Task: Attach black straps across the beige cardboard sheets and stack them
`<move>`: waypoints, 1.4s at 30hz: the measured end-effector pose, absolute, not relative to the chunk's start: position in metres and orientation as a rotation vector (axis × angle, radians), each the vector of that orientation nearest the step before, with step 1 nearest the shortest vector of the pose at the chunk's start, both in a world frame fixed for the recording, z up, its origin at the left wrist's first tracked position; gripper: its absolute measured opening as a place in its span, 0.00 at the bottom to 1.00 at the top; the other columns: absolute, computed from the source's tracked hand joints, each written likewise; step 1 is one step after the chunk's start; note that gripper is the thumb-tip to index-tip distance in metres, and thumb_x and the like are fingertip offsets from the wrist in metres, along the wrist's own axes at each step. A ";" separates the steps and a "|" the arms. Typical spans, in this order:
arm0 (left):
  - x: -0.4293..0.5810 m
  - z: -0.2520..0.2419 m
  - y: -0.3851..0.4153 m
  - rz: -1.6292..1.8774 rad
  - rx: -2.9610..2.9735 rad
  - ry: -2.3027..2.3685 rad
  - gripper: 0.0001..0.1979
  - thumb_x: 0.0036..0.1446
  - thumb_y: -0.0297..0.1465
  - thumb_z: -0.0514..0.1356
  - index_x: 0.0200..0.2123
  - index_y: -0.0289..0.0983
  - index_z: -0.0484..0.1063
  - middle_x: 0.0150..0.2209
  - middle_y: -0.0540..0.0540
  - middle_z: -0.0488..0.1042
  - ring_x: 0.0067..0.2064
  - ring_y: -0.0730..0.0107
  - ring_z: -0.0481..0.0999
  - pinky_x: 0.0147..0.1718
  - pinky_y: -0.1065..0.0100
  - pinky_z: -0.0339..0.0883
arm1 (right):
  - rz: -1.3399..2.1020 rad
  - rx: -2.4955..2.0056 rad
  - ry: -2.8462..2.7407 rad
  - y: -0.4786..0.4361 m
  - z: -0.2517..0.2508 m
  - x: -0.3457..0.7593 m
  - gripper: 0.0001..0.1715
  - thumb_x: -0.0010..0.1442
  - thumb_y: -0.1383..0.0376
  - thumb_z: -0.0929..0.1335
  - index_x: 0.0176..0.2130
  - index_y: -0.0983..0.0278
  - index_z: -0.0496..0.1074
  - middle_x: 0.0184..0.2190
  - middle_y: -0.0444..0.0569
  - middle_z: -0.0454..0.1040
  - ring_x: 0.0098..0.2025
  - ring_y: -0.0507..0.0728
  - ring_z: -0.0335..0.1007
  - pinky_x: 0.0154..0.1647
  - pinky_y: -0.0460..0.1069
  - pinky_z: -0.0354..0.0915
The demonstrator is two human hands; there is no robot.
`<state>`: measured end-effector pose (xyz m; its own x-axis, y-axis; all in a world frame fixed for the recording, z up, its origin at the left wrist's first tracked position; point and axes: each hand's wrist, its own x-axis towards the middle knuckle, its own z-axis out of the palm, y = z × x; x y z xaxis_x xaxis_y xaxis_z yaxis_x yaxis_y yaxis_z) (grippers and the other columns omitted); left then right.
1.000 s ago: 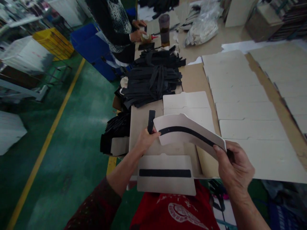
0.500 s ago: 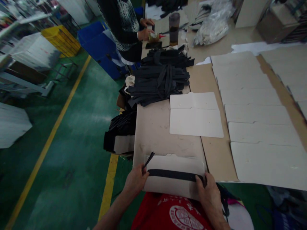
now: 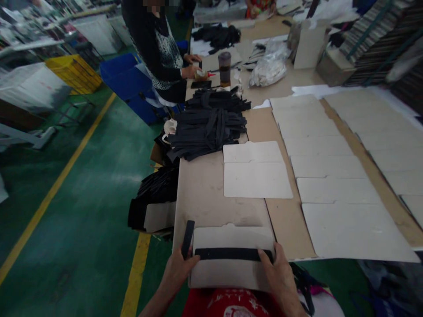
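Note:
A pale board (image 3: 231, 275) lies at the table's front edge, against the red apron (image 3: 224, 301). Across its middle runs a flat black strip (image 3: 228, 254). My left hand (image 3: 176, 266) is closed at the board's left edge, its thumb on the strip's left end. From between these fingers a black strip end (image 3: 188, 235) sticks up; whether it belongs to the same strip I cannot tell. My right hand (image 3: 279, 270) grips the board's right edge, thumb pressing on the strip's right end, other fingers partly hidden.
Further up the table lie another pale board (image 3: 254, 180) and bundles of black strips (image 3: 208, 132). Rows of overlapping boards (image 3: 350, 226) cover the right side. A box of black pieces (image 3: 155, 189) stands left of the table. A co-worker (image 3: 158, 57) works at the far left edge.
The view has tilted up and shifted right. The strip end in my left hand now stands more upright and shows its broad face. Both hands stay at the board's edges.

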<state>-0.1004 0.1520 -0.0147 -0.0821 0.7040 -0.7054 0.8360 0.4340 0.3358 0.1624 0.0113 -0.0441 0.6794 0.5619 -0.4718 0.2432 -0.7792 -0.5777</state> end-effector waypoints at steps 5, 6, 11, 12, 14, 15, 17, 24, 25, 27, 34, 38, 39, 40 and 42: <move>-0.092 0.006 0.167 -0.087 1.281 1.768 0.12 0.50 0.36 0.62 0.37 0.34 0.74 0.33 0.45 0.80 0.39 0.56 0.80 0.37 0.66 0.69 | 0.955 -2.197 -0.688 0.039 -0.032 0.170 0.27 0.60 0.48 0.62 0.49 0.64 0.67 0.42 0.57 0.77 0.45 0.63 0.75 0.47 0.55 0.68; -0.089 0.009 0.171 -0.073 1.303 1.761 0.12 0.50 0.36 0.62 0.36 0.35 0.74 0.33 0.45 0.80 0.39 0.56 0.80 0.37 0.65 0.69 | 0.953 -2.189 -0.718 0.045 -0.033 0.172 0.27 0.60 0.48 0.62 0.49 0.64 0.67 0.42 0.57 0.77 0.45 0.64 0.75 0.47 0.56 0.68; -0.085 0.012 0.190 0.012 1.453 1.819 0.22 0.46 0.37 0.64 0.44 0.32 0.72 0.45 0.38 0.78 0.49 0.52 0.78 0.45 0.62 0.69 | 0.623 -2.282 -0.957 0.068 -0.048 0.189 0.29 0.61 0.51 0.62 0.52 0.70 0.68 0.46 0.65 0.73 0.50 0.69 0.70 0.52 0.63 0.66; -0.086 0.012 0.193 0.063 1.470 1.841 0.24 0.46 0.38 0.64 0.46 0.31 0.71 0.47 0.37 0.77 0.51 0.51 0.77 0.47 0.62 0.68 | 0.478 -2.300 -1.022 0.071 -0.049 0.192 0.31 0.61 0.52 0.63 0.54 0.72 0.67 0.49 0.68 0.71 0.53 0.71 0.67 0.54 0.65 0.63; -0.089 0.016 0.195 0.153 1.416 1.820 0.25 0.50 0.42 0.61 0.48 0.32 0.70 0.49 0.36 0.77 0.52 0.52 0.76 0.47 0.61 0.68 | 0.268 -2.284 -1.128 0.074 -0.042 0.193 0.33 0.61 0.53 0.64 0.56 0.73 0.66 0.53 0.70 0.67 0.57 0.73 0.61 0.56 0.69 0.60; -0.089 0.021 0.195 0.186 1.324 1.776 0.25 0.53 0.45 0.59 0.48 0.33 0.71 0.49 0.37 0.77 0.50 0.53 0.77 0.45 0.61 0.69 | 0.249 -2.244 -1.165 0.076 -0.035 0.191 0.32 0.61 0.53 0.64 0.56 0.72 0.67 0.53 0.69 0.67 0.57 0.72 0.61 0.57 0.69 0.60; -0.087 0.034 0.193 0.245 1.058 1.610 0.25 0.56 0.49 0.55 0.46 0.35 0.72 0.46 0.39 0.79 0.44 0.57 0.79 0.37 0.64 0.69 | 0.370 -2.105 -1.221 0.082 -0.014 0.181 0.25 0.63 0.55 0.63 0.53 0.68 0.70 0.50 0.64 0.70 0.54 0.68 0.65 0.56 0.65 0.63; -0.063 0.070 0.186 0.356 0.818 1.009 0.29 0.53 0.53 0.59 0.41 0.31 0.72 0.35 0.37 0.80 0.30 0.66 0.79 0.27 0.70 0.62 | 0.760 -1.710 -1.287 0.120 0.076 0.123 0.16 0.67 0.57 0.61 0.47 0.61 0.73 0.45 0.51 0.75 0.47 0.56 0.71 0.49 0.51 0.68; -0.061 0.070 0.185 0.331 0.851 0.977 0.29 0.54 0.53 0.59 0.41 0.31 0.72 0.35 0.36 0.80 0.30 0.65 0.79 0.26 0.70 0.63 | 0.753 -1.715 -1.274 0.125 0.082 0.117 0.17 0.67 0.58 0.61 0.50 0.61 0.72 0.46 0.51 0.74 0.46 0.56 0.71 0.46 0.50 0.68; -0.058 0.068 0.182 0.257 0.932 0.921 0.29 0.55 0.52 0.58 0.42 0.30 0.72 0.35 0.36 0.80 0.29 0.64 0.79 0.26 0.69 0.65 | 0.752 -1.732 -1.271 0.133 0.088 0.111 0.21 0.67 0.58 0.61 0.56 0.61 0.68 0.49 0.52 0.73 0.43 0.55 0.72 0.43 0.49 0.69; -0.055 0.052 0.184 0.046 1.271 0.918 0.23 0.57 0.47 0.55 0.38 0.32 0.76 0.34 0.38 0.81 0.31 0.63 0.79 0.28 0.68 0.66 | 0.820 -1.706 -1.320 0.131 0.079 0.133 0.09 0.62 0.61 0.66 0.32 0.61 0.72 0.32 0.45 0.71 0.34 0.53 0.68 0.34 0.47 0.64; -0.051 0.056 0.200 -0.056 1.483 0.962 0.18 0.58 0.42 0.56 0.32 0.35 0.78 0.26 0.47 0.80 0.28 0.68 0.76 0.27 0.73 0.59 | 1.002 -1.749 -1.074 0.124 0.067 0.163 0.14 0.58 0.57 0.69 0.26 0.62 0.69 0.25 0.41 0.67 0.28 0.51 0.62 0.29 0.46 0.59; -0.047 0.059 0.205 -0.104 1.493 0.944 0.19 0.59 0.42 0.55 0.31 0.36 0.79 0.24 0.48 0.79 0.26 0.69 0.75 0.27 0.73 0.59 | 1.030 -1.761 -0.999 0.123 0.064 0.170 0.15 0.57 0.56 0.70 0.25 0.62 0.69 0.24 0.41 0.66 0.27 0.51 0.61 0.28 0.46 0.59; -0.042 0.063 0.210 -0.145 1.491 0.915 0.20 0.61 0.42 0.53 0.31 0.36 0.79 0.23 0.49 0.79 0.25 0.70 0.75 0.27 0.73 0.59 | 1.049 -1.775 -0.936 0.122 0.061 0.176 0.15 0.55 0.54 0.70 0.25 0.62 0.70 0.23 0.41 0.65 0.26 0.51 0.60 0.28 0.46 0.58; -0.029 0.068 0.220 -0.188 1.490 0.866 0.22 0.62 0.42 0.51 0.30 0.36 0.79 0.22 0.49 0.78 0.26 0.69 0.76 0.29 0.73 0.62 | 1.070 -1.786 -0.863 0.124 0.056 0.188 0.16 0.55 0.53 0.71 0.26 0.62 0.72 0.22 0.41 0.66 0.26 0.51 0.60 0.28 0.46 0.59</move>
<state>-0.0292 0.2202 0.0684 0.6966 0.3919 -0.6009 0.6057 0.1276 0.7854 0.1878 0.1235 0.0556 0.3933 0.8633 -0.3163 0.1268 -0.3916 -0.9113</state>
